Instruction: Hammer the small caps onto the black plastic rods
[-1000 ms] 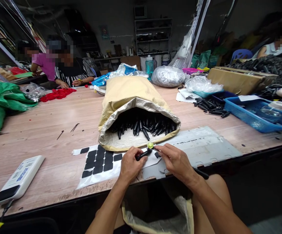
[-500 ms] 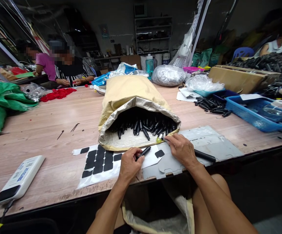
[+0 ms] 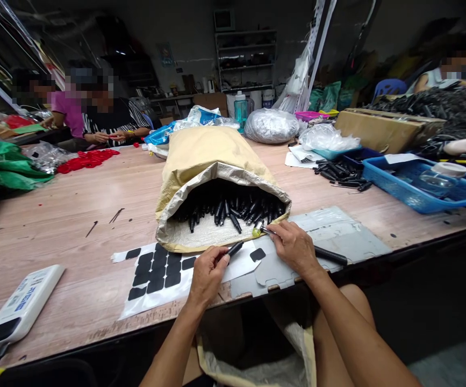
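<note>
A large yellow sack [image 3: 220, 150] lies on the table with its mouth towards me, several black pen-like parts [image 3: 224, 210] inside. Just below the mouth, my left hand [image 3: 208, 273] pinches one black part [image 3: 235, 248] above a white sheet [image 3: 136, 307] with black rounded-square stickers [image 3: 159, 269]. My right hand [image 3: 295, 246] is closed on the metal shaft of a tool whose yellow-and-clear head [image 3: 258, 230] rests by the sack's lower right lip. The tool's black handle [image 3: 330, 256] sticks out behind that hand. The two hands are apart.
A white power bank-like device [image 3: 21, 309] is at the left front, below green bags [image 3: 7, 166]. On the right are a blue basket [image 3: 410, 188], loose black parts [image 3: 339, 174] and a cardboard box [image 3: 381, 129]. People sit at the far left and far right.
The view has shifted a little, so most things appear slightly further left. Both hands keep their holds; the black part in my left hand now shows more fully, pointing up to the right.
</note>
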Available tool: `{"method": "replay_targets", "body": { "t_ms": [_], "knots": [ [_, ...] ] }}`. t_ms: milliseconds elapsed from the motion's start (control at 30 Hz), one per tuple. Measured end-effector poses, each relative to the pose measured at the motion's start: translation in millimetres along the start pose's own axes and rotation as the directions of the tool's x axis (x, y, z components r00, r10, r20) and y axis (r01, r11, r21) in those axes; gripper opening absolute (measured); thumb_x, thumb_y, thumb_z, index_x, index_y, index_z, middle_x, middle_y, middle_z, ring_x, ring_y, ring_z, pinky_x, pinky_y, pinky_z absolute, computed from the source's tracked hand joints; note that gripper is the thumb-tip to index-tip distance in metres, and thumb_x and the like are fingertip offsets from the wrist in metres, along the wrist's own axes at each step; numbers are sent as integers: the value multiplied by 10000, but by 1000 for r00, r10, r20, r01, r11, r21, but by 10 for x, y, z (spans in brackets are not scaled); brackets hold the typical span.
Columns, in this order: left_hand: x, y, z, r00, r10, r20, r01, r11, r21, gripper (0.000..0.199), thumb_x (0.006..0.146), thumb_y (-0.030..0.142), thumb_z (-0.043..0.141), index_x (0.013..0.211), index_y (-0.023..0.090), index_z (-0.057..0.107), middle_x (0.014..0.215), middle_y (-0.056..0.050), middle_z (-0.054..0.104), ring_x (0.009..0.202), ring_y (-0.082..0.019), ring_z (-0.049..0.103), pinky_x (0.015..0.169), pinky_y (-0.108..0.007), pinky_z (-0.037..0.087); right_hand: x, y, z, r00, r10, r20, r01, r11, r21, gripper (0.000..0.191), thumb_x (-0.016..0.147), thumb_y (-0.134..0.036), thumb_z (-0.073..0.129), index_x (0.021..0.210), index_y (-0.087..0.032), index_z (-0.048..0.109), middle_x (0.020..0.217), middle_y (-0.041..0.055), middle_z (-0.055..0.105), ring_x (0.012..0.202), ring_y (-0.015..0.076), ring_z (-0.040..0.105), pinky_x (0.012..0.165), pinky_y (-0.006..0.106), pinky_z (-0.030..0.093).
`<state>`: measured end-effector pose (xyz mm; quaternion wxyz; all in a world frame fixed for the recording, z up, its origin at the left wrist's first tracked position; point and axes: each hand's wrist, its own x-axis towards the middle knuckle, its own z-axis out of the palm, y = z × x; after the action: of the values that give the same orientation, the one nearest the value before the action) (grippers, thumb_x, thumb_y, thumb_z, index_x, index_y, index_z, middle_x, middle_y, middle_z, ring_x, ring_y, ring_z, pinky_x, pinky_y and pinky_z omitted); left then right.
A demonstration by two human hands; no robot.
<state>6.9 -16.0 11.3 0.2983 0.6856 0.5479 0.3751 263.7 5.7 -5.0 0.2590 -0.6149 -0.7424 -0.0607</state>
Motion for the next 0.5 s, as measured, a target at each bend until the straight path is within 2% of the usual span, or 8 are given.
{"method": "replay_targets", "body": {
  "t_ms": [100, 167, 200, 267, 333, 367, 400, 500],
  "knots": [
    [-171, 183, -77, 997, 28, 70, -26, 999, -18, 227, 900, 333, 569, 1005, 224, 738, 887, -41, 695, 769, -198, 610, 698, -307, 457, 5, -1, -9, 1000, -7, 6, 7, 1000, 7, 266, 951, -234, 536, 1166, -269, 689, 973, 42, 661, 955, 208, 555, 836, 305, 405],
    [-374, 320, -106, 975, 71, 212, -64, 997, -41, 218, 916, 345, 574, 1025, 256, 742, 886, -40, 700, 788, -203, 624, 717, -309, 470, 4, 2, -6, 1000, -10, 1, 10, 1000, 9, 266, 953, -239, 536, 1168, -267, 689, 975, 43, 662, 951, 210, 555, 841, 311, 407],
    [-491, 367, -99, 948, 92, 305, -80, 995, -53, 210, 917, 334, 580, 1036, 274, 742, 902, -37, 710, 817, -204, 636, 743, -307, 478, 3, 4, -2, 1000, -8, -2, 8, 1000, 9, 264, 954, -242, 535, 1166, -267, 690, 973, 43, 662, 948, 210, 556, 840, 313, 408],
    [-723, 378, -21, 862, 92, 498, -84, 996, -39, 202, 880, 285, 618, 1033, 307, 747, 935, -21, 728, 854, -199, 654, 776, -295, 485, -1, 5, 6, 1000, 0, -7, 0, 1000, 8, 262, 955, -243, 534, 1161, -267, 693, 969, 44, 663, 944, 211, 557, 834, 316, 409],
    [-911, 247, 147, 772, 12, 635, -57, 997, 51, 246, 810, 226, 651, 1009, 326, 755, 959, -7, 743, 877, -208, 671, 790, -302, 490, -4, 4, 11, 1000, 9, -9, -9, 1000, 6, 259, 950, -240, 540, 1157, -264, 694, 968, 45, 663, 941, 210, 558, 825, 316, 410],
    [-978, 132, 259, 741, -56, 669, -33, 992, 119, 268, 786, 210, 648, 1000, 326, 759, 973, -9, 749, 903, -226, 680, 805, -321, 493, -4, 2, 11, 1000, 12, -10, -12, 1000, 6, 259, 947, -238, 543, 1156, -263, 693, 972, 45, 664, 942, 210, 558, 824, 316, 410],
    [-1026, -4, 385, 721, -133, 680, 1, 982, 190, 283, 780, 207, 633, 1007, 320, 761, 999, -22, 755, 950, -255, 686, 836, -354, 496, -4, 0, 9, 1000, 15, -10, -15, 1000, 7, 257, 946, -238, 545, 1155, -261, 693, 977, 45, 664, 945, 210, 558, 824, 316, 410],
    [-1068, -444, 789, 703, -345, 622, 172, 931, 322, 313, 835, 234, 562, 1084, 266, 747, 1053, -90, 758, 1037, -331, 684, 887, -455, 502, -2, -6, -1, 1000, 17, -4, -17, 1000, 13, 250, 949, -239, 543, 1150, -261, 690, 989, 41, 663, 958, 209, 557, 830, 313, 407]
  ]
}}
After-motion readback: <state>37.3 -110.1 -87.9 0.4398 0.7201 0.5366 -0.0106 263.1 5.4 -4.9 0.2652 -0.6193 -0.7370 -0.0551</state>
